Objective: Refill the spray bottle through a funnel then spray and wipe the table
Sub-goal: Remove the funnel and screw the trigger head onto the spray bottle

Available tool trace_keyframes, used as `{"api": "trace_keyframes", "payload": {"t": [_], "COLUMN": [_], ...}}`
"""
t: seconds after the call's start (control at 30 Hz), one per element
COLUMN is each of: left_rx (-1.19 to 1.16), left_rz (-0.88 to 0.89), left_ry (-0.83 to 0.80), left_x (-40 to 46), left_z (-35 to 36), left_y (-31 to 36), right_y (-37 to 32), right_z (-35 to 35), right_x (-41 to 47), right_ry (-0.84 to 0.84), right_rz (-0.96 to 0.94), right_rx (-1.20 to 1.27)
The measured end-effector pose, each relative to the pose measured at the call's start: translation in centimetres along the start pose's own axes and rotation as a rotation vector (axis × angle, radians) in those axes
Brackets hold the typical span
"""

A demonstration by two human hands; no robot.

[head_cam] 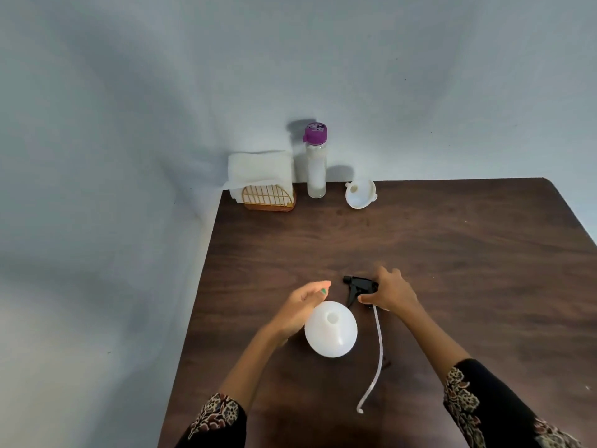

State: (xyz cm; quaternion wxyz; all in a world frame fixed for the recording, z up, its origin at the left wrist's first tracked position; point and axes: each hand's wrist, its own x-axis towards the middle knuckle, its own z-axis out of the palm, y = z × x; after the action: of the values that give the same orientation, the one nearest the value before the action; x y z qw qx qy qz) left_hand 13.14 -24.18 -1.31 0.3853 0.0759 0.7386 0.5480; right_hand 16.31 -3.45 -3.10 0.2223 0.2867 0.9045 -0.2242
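A white spray bottle body [330, 331] stands upright near the table's front, its neck uncovered. My left hand [307, 307] is beside it on the left, fingers loosely spread and against its side. The black trigger head [357, 287] lies on the table just behind the bottle, its white dip tube [378, 350] trailing toward me. My right hand [389, 291] rests on the trigger head and grips it. A white funnel [361, 193] lies tilted at the back. A clear bottle with a purple cap [316, 163] stands left of the funnel.
A stack of white paper napkins [260, 173] sits in a gold wire holder [269, 197] at the back left corner. The dark wooden table [452, 270] meets a pale wall behind, and its left edge runs beside my left arm.
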Motion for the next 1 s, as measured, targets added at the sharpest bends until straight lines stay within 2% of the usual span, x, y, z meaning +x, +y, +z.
{"api": "trace_keyframes", "payload": {"t": [0.17, 0.3, 0.43, 0.57, 0.7, 0.83, 1.0], "left_rx": [-0.008, -0.018, -0.005, 0.066, 0.132, 0.112, 0.102], "left_rz": [0.007, 0.005, 0.033, 0.107, 0.145, 0.174, 0.275], "left_ry": [-0.003, 0.027, 0.047, 0.026, -0.099, -0.155, -0.088], "left_x": [-2.4, -2.9, -3.7, -4.5, -5.3, -5.7, -6.0], "left_z": [0.7, 0.7, 0.5, 0.0, -0.7, -1.0, -1.3], "left_y": [0.1, 0.7, 1.5, 3.3, 5.3, 6.0, 6.0], "right_y": [0.1, 0.5, -0.2, -2.8, -6.1, -8.7, -9.8], "right_z": [1.2, -0.6, -5.3, -10.7, -13.8, -14.6, -14.4], "right_x": [-2.2, -2.3, -3.3, -6.5, -10.8, -15.2, -18.6], "right_ry": [0.067, 0.136, 0.328, 0.528, 0.713, 0.782, 0.751], "right_rz": [-0.004, -0.018, -0.092, -0.292, -0.522, -0.707, -0.834], "right_rx": [0.150, 0.265, 0.411, 0.606, 0.710, 0.824, 0.856]}}
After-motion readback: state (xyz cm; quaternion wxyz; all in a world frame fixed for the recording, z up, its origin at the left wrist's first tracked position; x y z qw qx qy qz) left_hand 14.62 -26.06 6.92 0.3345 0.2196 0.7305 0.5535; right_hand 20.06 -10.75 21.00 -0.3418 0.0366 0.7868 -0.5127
